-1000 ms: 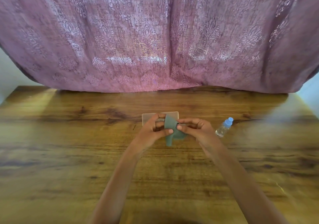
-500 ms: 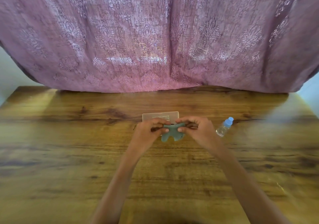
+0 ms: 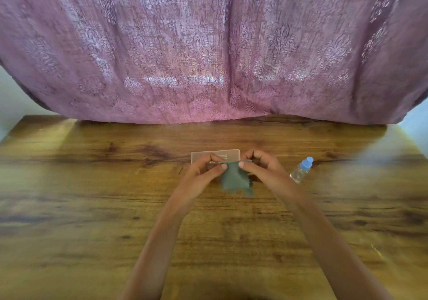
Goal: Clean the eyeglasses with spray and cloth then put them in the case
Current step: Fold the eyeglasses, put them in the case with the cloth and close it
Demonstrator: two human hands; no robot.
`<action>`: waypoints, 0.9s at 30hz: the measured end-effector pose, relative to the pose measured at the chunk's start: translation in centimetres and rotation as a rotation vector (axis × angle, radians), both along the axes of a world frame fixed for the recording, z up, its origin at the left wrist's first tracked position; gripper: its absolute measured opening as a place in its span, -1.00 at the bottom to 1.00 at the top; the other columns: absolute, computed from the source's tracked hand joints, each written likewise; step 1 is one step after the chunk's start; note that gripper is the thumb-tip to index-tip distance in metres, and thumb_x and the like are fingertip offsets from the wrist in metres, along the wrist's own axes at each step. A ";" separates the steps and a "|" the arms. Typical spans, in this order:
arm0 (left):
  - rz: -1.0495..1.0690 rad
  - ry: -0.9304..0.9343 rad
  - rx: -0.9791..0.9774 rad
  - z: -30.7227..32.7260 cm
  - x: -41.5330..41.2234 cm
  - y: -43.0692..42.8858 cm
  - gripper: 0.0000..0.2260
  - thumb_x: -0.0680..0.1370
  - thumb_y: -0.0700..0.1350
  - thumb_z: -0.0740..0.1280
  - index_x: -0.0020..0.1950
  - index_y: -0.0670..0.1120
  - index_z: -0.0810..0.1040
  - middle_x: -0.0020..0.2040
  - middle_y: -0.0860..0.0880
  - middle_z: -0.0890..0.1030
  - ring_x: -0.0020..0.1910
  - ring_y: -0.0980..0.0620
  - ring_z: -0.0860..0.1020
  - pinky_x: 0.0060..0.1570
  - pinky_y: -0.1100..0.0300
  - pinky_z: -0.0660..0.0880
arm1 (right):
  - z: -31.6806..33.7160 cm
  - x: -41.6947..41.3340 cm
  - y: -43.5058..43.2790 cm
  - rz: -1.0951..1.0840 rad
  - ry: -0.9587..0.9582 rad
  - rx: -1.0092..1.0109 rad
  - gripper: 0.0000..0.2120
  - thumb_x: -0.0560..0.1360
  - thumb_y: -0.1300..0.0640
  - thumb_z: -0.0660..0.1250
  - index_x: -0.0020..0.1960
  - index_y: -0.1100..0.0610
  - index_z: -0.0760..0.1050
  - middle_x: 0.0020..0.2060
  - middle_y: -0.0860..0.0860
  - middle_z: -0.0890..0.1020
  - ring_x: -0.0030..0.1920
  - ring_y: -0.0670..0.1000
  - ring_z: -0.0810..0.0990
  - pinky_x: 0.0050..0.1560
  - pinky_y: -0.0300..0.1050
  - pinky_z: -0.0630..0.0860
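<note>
A: Evidently the wiping step is in hand. The grey-green cloth [image 3: 234, 179] is pinched along its top edge by the left hand [image 3: 203, 172] and the right hand [image 3: 259, 170], both closed on it with thumb tips almost meeting, and its lower part is left hanging just over the wooden table [image 3: 92, 207].

B: And the eyeglasses?

A: They cannot be made out clearly. Dark bits are glimpsed between the fingers and behind the cloth, so it is judged that the frame is held there, wrapped in the fabric, but that cannot be confirmed.

B: Where are the other things kept?

A: The translucent case [image 3: 215, 155] is lain flat just behind the hands, partly hidden by them. The spray bottle [image 3: 302, 170], clear with a blue cap, is lain on its side near the right hand, apart from it.

B: How is the wipe best done?

A: Each of the 2 lenses should be sandwiched in 1 layer of cloth and rubbed lightly from both faces, while the frame is steadied at the rim, not the arms. Bare fingertips are best kept off the glass, and a dry part of the cloth should be saved for the finish.
</note>
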State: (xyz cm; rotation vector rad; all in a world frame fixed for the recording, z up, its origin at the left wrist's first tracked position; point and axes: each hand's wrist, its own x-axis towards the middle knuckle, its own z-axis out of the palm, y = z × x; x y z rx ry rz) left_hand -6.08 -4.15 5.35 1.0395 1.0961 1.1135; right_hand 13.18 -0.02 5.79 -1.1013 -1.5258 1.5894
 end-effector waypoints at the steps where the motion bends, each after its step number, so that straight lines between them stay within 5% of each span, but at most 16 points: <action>1: 0.005 -0.010 -0.014 0.0 0.1 0.0 -0.98 0.55 -0.16 0.35 -0.06 -0.08 0.57 -0.14 -0.05 0.64 -0.15 0.05 0.60 -0.20 0.25 0.54 | -0.1 -0.1 -0.1 -0.004 0.022 -0.041 -0.88 0.54 0.12 0.37 -0.16 -0.05 0.56 -0.21 -0.05 0.63 -0.15 -0.08 0.62 -0.14 -0.15 0.57; 4: 0.021 0.015 -0.064 -0.1 0.1 0.0 -0.95 0.55 -0.11 0.35 -0.08 0.02 0.59 -0.17 -0.01 0.67 -0.21 0.06 0.63 -0.24 0.22 0.55 | -0.4 -0.2 -0.5 -0.028 0.083 -0.150 -0.95 0.50 0.06 0.42 -0.05 0.00 0.59 -0.12 -0.03 0.68 -0.09 -0.03 0.65 -0.15 -0.10 0.60; 9: -0.023 -0.083 -0.132 -0.2 -0.5 -0.1 -0.75 0.43 -0.07 0.44 0.09 -0.06 0.59 0.00 -0.09 0.69 -0.03 -0.06 0.67 -0.20 0.13 0.61 | -0.7 0.3 -0.3 0.000 0.132 -0.237 -0.47 0.19 0.07 0.62 0.14 0.10 0.62 0.03 0.11 0.70 0.02 0.11 0.69 -0.10 -0.09 0.65; 15: -0.103 0.023 -0.069 -0.2 -1.2 0.0 -0.61 0.44 -0.32 0.45 0.21 -0.08 0.50 0.07 -0.07 0.68 0.04 -0.06 0.65 -0.12 0.16 0.60 | -0.8 0.9 0.2 0.020 0.142 -0.216 -0.46 0.22 0.17 0.61 0.18 0.04 0.62 0.05 0.09 0.70 0.06 0.09 0.68 0.02 -0.07 0.64; 21: 0.056 0.264 0.200 -0.2 -0.5 -0.2 -0.59 0.48 -0.37 0.37 0.03 0.18 0.62 0.01 0.04 0.70 0.04 0.06 0.65 0.00 0.26 0.54 | -0.6 0.2 -0.3 -0.074 0.198 -0.076 -0.57 0.26 0.35 0.53 0.09 0.12 0.63 0.00 0.09 0.72 0.06 0.06 0.68 -0.03 -0.18 0.62; 24: 0.136 0.282 0.260 -0.3 -0.3 -0.3 -0.44 0.49 -0.43 0.33 0.09 0.28 0.58 -0.03 0.12 0.70 0.03 0.13 0.64 0.00 0.30 0.55 | -0.3 0.0 -0.4 -0.064 0.242 -0.033 -0.46 0.27 0.36 0.53 0.22 0.11 0.55 0.07 0.07 0.70 0.12 0.04 0.66 0.01 -0.18 0.61; 27: 0.186 0.333 0.316 -0.1 -0.3 -0.4 -0.32 0.47 -0.47 0.31 0.12 0.39 0.52 -0.09 0.25 0.69 0.01 0.25 0.62 0.01 0.32 0.54 | 0.1 -0.1 -0.5 -0.056 0.178 0.052 -0.58 0.34 0.43 0.48 0.03 -0.02 0.66 0.02 0.01 0.72 0.10 0.01 0.67 0.02 -0.21 0.59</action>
